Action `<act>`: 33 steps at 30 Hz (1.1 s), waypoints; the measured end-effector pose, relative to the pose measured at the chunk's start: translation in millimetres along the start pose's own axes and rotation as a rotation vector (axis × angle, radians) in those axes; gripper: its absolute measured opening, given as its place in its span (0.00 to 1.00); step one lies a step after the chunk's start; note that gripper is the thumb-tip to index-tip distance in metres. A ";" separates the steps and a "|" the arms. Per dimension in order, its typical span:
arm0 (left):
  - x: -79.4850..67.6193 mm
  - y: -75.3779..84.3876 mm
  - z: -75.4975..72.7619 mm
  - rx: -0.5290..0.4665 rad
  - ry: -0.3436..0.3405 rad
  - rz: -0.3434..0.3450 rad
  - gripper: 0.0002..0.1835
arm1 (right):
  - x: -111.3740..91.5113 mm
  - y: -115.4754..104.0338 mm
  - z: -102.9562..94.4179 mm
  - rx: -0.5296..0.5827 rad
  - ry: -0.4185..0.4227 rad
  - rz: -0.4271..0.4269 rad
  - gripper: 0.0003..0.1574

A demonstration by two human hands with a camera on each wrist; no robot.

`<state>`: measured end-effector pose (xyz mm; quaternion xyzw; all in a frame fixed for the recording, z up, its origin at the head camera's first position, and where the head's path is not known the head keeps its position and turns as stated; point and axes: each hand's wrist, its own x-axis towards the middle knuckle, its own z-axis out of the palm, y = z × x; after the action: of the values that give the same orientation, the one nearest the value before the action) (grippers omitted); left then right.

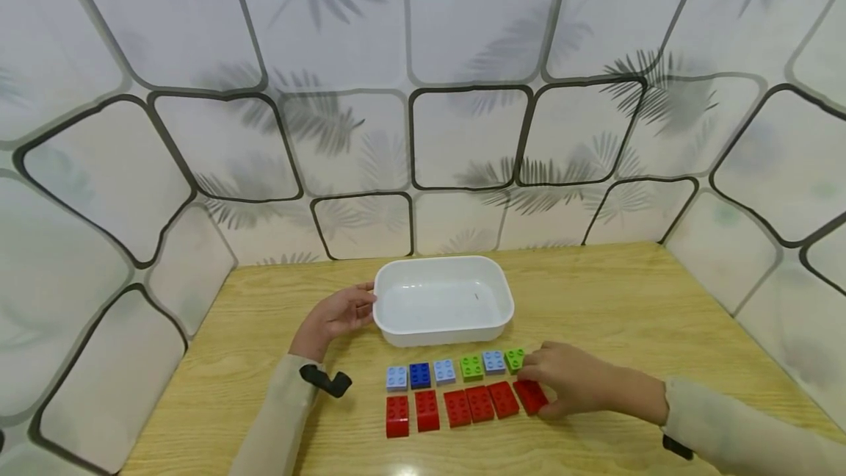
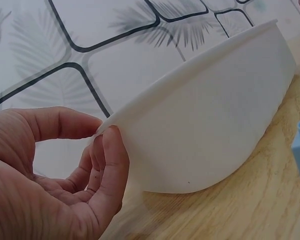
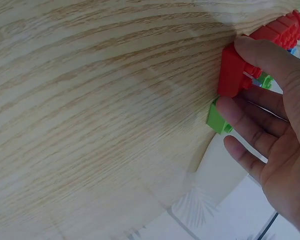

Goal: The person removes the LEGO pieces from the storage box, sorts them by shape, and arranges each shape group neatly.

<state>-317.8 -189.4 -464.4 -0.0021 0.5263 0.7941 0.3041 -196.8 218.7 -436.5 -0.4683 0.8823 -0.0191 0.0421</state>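
Note:
My left hand (image 1: 344,312) pinches the left rim of a white rectangular basin (image 1: 443,339), thumb on one side and fingertips on the other in the left wrist view. Inside, the basin holds nothing but a small dark mark. At the right end of the front row, my right hand (image 1: 573,379) holds a red toy brick (image 3: 231,72) between thumb and fingers. This brick is slightly turned against its neighbours and sits low at the table. A green brick (image 3: 217,119) lies close behind it, beside the fingertips.
Several red bricks (image 1: 480,403) continue the front row leftward, the leftmost two round-edged. Behind them runs a row of light blue, dark blue (image 1: 419,374) and green bricks, just in front of the basin. A patterned curtain (image 1: 463,219) borders the wooden table (image 1: 595,292) at the back and sides.

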 end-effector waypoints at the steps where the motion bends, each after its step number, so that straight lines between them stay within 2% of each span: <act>1: 0.2 -0.1 0.3 -0.005 0.000 -0.001 0.20 | -0.4 -0.3 -0.2 0.002 0.004 0.001 0.25; 8: 0.1 -0.9 1.7 -0.018 -0.008 0.004 0.18 | -1.4 -2.8 -1.3 0.011 0.036 -0.007 0.23; 14: -1.1 -0.6 -0.2 -0.013 0.013 0.004 0.18 | 0.0 -1.2 0.1 -0.010 0.040 -0.009 0.24; 23: -2.1 -2.5 -2.7 -0.009 -0.003 0.009 0.16 | 0.8 2.1 2.8 -0.042 0.058 -0.045 0.25; 33: -3.4 -5.0 -2.6 -0.040 -0.003 0.007 0.20 | 1.6 1.2 -6.7 -0.022 0.101 -0.089 0.26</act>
<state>-313.5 -191.9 -468.6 -0.0054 0.5100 0.8054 0.3020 -199.3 218.1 -430.1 -0.5061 0.8617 -0.0347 -0.0085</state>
